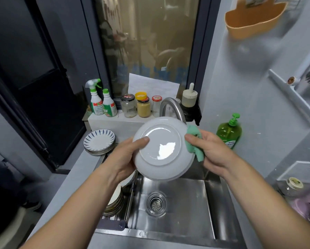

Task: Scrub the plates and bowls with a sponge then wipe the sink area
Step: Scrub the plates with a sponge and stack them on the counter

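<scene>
A white plate (162,148) is held up over the steel sink (179,203), its underside facing me. My left hand (125,159) grips its left rim, thumb on the underside. My right hand (209,150) holds a green cloth (195,146) against the plate's right rim. A stack of blue-patterned plates (99,141) rests on the counter to the left. More dishes (116,202) stand in a rack at the sink's left side, partly hidden by my left arm.
The faucet (172,106) curves up behind the plate. A green soap bottle (228,131) stands at the right of the sink. Two spray bottles (102,103) and several jars (143,106) line the ledge behind. An orange basket (253,17) hangs on the right wall.
</scene>
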